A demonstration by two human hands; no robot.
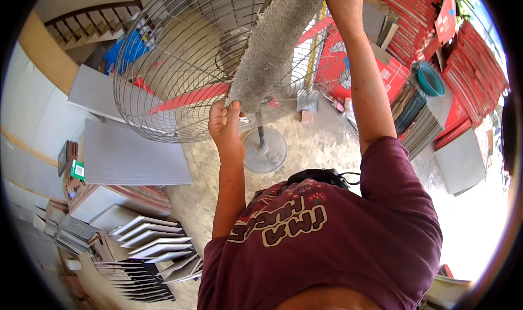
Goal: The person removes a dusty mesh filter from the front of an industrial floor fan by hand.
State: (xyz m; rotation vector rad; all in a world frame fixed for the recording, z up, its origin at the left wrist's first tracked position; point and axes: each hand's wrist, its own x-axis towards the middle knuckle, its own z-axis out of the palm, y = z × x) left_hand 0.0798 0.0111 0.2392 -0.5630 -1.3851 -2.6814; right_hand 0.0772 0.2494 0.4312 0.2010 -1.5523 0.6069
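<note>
A long, grey, shaggy cloth pad (277, 43) stretches slantwise between my hands, with a darker edge along its left side. My left hand (226, 126) pinches its lower end, thumb on top. My right hand (344, 2) is closed at its upper right end; the fingertips are partly cut off by the picture's edge. Right behind the pad stands a large pedestal fan with a round wire cage (180, 115) and red blades (189, 97). The pad covers part of the cage, and I cannot tell whether it touches the wires. The fan's round base (265, 153) rests on the floor.
Stacks of red flat boxes (406, 16) and a teal bowl (430, 79) are on the right. Large grey tiles (133, 155) lie on the left, above a rack of upright tile samples (155, 239). A staircase railing (92, 17) is far left.
</note>
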